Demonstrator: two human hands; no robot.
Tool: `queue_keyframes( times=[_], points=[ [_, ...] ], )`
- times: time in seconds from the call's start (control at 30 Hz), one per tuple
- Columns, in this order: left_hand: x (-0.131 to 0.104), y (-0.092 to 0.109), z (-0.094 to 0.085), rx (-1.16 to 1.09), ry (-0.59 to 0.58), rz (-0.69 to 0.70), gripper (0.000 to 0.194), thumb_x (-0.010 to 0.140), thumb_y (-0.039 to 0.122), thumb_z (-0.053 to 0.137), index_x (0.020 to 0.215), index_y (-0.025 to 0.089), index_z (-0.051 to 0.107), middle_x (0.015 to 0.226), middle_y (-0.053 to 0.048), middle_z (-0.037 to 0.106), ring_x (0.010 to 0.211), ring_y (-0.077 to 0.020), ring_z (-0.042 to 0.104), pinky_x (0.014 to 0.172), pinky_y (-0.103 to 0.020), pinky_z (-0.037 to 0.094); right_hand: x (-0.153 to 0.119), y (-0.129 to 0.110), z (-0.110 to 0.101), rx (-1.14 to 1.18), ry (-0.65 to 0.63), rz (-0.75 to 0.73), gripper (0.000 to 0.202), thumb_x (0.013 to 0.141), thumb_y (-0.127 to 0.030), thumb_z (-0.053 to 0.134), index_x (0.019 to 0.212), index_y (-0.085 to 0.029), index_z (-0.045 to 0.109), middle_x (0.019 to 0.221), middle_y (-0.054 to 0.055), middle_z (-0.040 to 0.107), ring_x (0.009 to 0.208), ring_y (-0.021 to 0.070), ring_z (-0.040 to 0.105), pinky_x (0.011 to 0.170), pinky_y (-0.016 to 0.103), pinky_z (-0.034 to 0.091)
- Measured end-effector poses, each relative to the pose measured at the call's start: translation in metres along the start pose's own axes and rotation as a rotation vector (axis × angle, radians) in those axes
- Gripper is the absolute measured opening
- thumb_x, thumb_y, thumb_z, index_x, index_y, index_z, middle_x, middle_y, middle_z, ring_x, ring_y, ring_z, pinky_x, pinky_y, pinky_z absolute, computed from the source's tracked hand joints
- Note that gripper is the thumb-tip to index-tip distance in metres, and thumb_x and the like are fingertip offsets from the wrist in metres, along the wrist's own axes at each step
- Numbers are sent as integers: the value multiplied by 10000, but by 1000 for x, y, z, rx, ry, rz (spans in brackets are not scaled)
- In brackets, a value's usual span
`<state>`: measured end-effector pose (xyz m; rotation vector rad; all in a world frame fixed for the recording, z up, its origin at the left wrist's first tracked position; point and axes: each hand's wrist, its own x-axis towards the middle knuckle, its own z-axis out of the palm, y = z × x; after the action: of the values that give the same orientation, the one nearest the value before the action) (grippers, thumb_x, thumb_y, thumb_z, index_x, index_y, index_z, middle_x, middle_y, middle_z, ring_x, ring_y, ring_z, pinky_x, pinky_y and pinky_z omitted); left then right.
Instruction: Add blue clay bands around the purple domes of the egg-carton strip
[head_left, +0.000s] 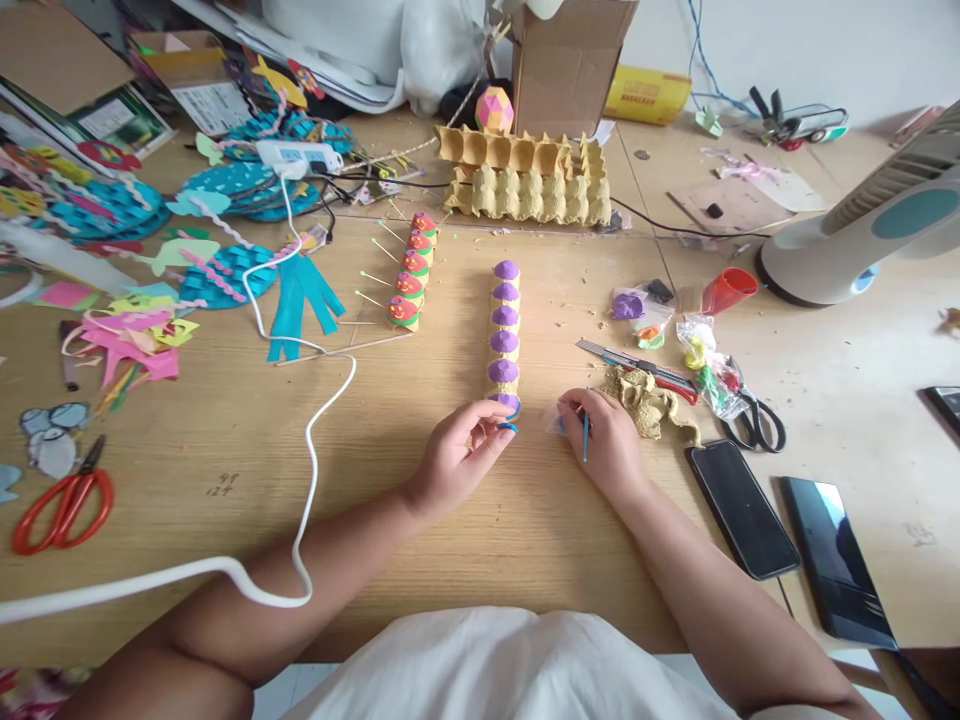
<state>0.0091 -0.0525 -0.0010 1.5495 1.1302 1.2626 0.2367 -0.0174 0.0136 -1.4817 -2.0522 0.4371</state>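
A strip of egg carton cups [505,342] stands upright in the middle of the table, each cup topped with a purple clay-like cap. At its near end, my left hand [461,452] pinches a small blue clay-like piece [508,427] between thumb and fingers, close against the last purple cap. My right hand [606,445] is closed round a thin blue stick tool [586,438], which points down toward the table. By its fingertips is a small clear plastic bag [553,420] with something blue in it; whether the fingers grip the bag I cannot tell.
A red-and-green decorated carton strip [412,270] with pins stands left. Behind are uncut egg cartons [532,185]. To the right lie a utility knife [637,370], brown clay-like lump [645,400], black scissors [757,425] and phone [742,508]. A white cable [309,450] crosses the left side.
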Motion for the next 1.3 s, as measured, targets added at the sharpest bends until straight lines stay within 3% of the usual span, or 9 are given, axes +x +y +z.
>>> queue_keyframes(
  times=[0.17,0.27,0.33,0.47,0.67,0.9,1.0,1.13,1.3],
  points=[
    [1,4,2,-69,-30,-55,170,959,319,655,1035,178,714,922,-53,707,823,-140,648,758,-245,523,-4,-5,-5,-92,191,-210,221,956,-248,647,1175,-221,637,1155,124,744,1060,308,662,937,480,496],
    [2,8,2,-123,-104,-92,201,961,330,651,1051,169,731,958,-67,746,856,-150,683,783,-247,546,-12,-16,-4,108,119,-485,352,925,-247,707,1261,-252,602,1157,107,738,1065,283,658,928,451,527],
    [2,10,3,-141,-160,-104,228,969,335,638,1084,168,743,996,-79,772,902,-165,712,814,-256,561,-17,-21,-1,205,68,-516,415,918,-272,729,1306,-241,584,1131,108,733,1019,267,661,916,441,537],
    [3,13,2,-157,-277,-79,238,972,335,635,1078,166,765,1048,-97,793,972,-195,739,850,-273,571,-20,-25,5,298,60,-482,408,911,-276,746,1293,-227,614,973,81,721,863,232,644,788,393,521],
    [6,17,-3,-145,-405,-1,338,992,431,591,935,160,784,853,-75,776,798,-182,709,744,-283,541,-19,-25,8,488,-9,-429,132,946,-298,700,1069,-255,724,776,36,719,683,189,627,686,368,467],
    [-1,10,-2,-104,-252,-70,325,1014,412,549,1125,168,731,954,-82,772,830,-171,709,725,-273,554,-23,-32,3,686,-32,-118,151,959,-370,674,893,-238,703,745,31,705,667,173,590,663,338,474],
    [-1,11,-1,34,-183,73,206,955,322,660,1094,179,711,948,-73,749,799,-153,685,719,-264,549,-26,-32,4,837,-50,70,192,936,-402,703,862,-229,664,770,16,683,652,149,572,625,299,471],
    [1,15,-1,229,-157,398,196,882,229,751,1063,203,681,871,-28,746,724,-134,639,728,-276,533,-27,-32,9,939,-106,145,255,905,-436,736,805,-218,647,745,1,663,667,137,579,631,273,479],
    [4,21,-1,316,-107,514,180,909,171,710,1080,221,684,910,-29,780,790,-153,702,764,-301,544,-30,-33,13,975,-214,162,304,914,-509,701,858,-213,663,763,11,667,694,146,606,665,281,512]
  ],
)
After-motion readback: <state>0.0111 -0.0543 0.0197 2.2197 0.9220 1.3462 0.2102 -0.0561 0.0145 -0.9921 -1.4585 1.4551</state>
